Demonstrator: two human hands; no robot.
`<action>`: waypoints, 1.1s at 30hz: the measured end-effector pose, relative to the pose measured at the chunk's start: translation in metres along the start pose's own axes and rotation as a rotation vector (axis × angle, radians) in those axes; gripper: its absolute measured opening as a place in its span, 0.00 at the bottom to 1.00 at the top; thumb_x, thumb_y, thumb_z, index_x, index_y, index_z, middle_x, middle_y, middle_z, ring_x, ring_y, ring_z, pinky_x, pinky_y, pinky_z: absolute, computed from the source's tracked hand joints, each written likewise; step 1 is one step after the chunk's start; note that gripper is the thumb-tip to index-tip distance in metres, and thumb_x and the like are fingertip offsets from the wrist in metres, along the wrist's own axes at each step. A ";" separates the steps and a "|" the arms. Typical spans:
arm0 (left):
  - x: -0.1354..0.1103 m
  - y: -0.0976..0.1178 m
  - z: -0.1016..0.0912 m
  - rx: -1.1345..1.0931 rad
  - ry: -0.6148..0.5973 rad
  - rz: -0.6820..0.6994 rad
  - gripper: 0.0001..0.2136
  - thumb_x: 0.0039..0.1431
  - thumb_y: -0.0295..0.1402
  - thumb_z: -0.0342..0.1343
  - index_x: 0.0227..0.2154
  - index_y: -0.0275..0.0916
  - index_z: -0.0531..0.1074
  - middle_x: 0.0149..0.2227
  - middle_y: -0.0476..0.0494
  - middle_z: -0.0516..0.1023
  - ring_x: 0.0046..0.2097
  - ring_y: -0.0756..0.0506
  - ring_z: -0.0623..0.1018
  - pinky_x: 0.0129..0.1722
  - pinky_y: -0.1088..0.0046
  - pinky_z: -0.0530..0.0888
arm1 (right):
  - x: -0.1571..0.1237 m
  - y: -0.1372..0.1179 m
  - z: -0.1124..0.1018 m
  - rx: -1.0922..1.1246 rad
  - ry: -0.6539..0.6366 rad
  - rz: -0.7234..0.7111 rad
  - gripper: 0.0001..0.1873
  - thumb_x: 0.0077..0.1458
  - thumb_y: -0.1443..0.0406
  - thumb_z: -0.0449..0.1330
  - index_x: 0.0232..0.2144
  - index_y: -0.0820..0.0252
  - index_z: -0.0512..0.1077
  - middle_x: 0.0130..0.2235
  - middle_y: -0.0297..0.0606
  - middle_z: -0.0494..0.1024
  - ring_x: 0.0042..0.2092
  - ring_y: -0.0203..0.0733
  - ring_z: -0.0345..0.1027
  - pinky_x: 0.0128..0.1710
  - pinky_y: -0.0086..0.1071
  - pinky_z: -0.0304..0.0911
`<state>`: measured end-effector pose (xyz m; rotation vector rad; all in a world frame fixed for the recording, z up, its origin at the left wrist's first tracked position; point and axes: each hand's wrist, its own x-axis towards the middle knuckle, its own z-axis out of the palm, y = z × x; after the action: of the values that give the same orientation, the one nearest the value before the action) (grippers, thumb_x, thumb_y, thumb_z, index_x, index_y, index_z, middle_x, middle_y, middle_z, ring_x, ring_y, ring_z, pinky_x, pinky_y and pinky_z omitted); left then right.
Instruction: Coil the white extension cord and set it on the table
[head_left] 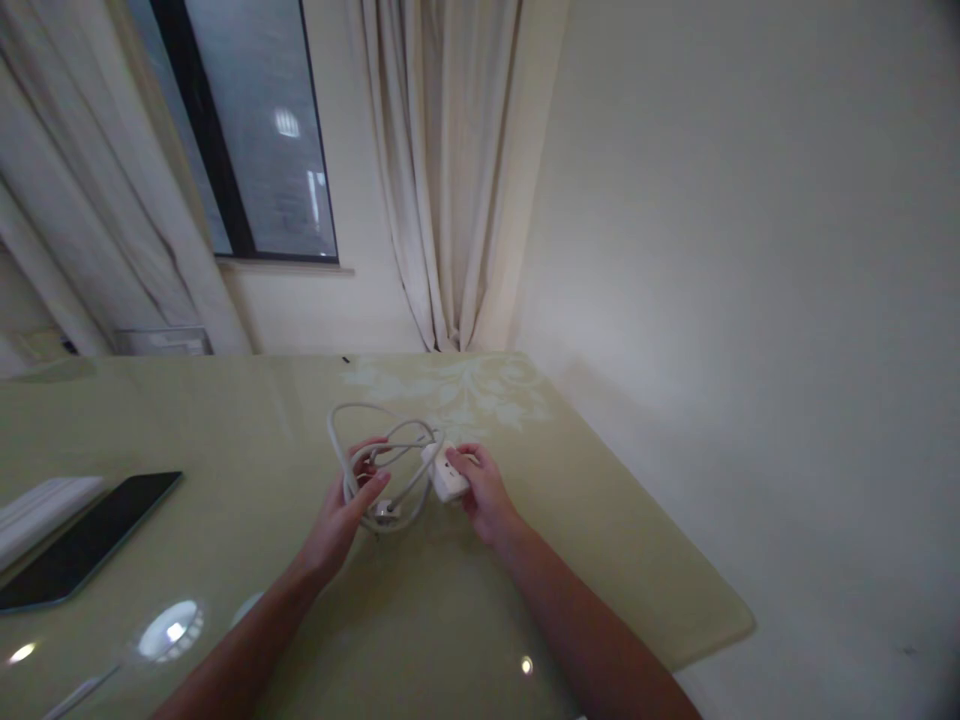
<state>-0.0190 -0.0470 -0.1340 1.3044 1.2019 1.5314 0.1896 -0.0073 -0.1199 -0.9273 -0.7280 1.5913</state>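
while loose around cable (411, 490), left grip (347, 512) near right grip (487, 492) pinched on power strip (448, 481)

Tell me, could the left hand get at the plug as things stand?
Probably yes: the plug shows close to the left hand, mostly uncovered. That hand holds loops of white cord, though, so it might have to loosen its grip first.
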 end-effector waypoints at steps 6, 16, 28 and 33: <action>0.001 0.003 -0.001 -0.003 0.002 0.068 0.19 0.61 0.50 0.65 0.48 0.44 0.76 0.56 0.40 0.79 0.56 0.37 0.78 0.59 0.58 0.73 | -0.002 0.005 0.005 0.091 0.013 -0.043 0.30 0.33 0.50 0.81 0.31 0.56 0.71 0.30 0.30 0.76 0.29 0.35 0.68 0.26 0.27 0.61; -0.028 0.012 0.010 0.177 -0.295 0.261 0.14 0.71 0.42 0.58 0.54 0.46 0.77 0.67 0.34 0.73 0.70 0.32 0.69 0.70 0.48 0.63 | 0.004 0.006 -0.004 -0.020 0.103 -0.177 0.18 0.43 0.53 0.72 0.25 0.57 0.71 0.24 0.28 0.68 0.26 0.34 0.59 0.25 0.29 0.55; -0.031 0.014 0.007 0.352 -0.527 0.375 0.18 0.69 0.40 0.58 0.59 0.46 0.76 0.56 0.34 0.80 0.57 0.34 0.77 0.62 0.51 0.73 | 0.008 0.003 -0.018 -0.261 0.115 -0.203 0.30 0.54 0.36 0.64 0.35 0.55 0.71 0.24 0.27 0.69 0.22 0.34 0.59 0.21 0.28 0.54; -0.029 0.013 0.006 0.347 -0.536 0.368 0.19 0.68 0.41 0.58 0.58 0.46 0.77 0.58 0.33 0.79 0.61 0.31 0.74 0.63 0.50 0.72 | 0.021 -0.007 -0.028 -0.339 -0.081 0.047 0.46 0.53 0.25 0.50 0.35 0.60 0.78 0.23 0.31 0.71 0.21 0.34 0.59 0.20 0.28 0.49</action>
<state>-0.0082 -0.0768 -0.1281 2.0990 0.9299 1.1126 0.2155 0.0141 -0.1321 -1.1343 -1.0626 1.5810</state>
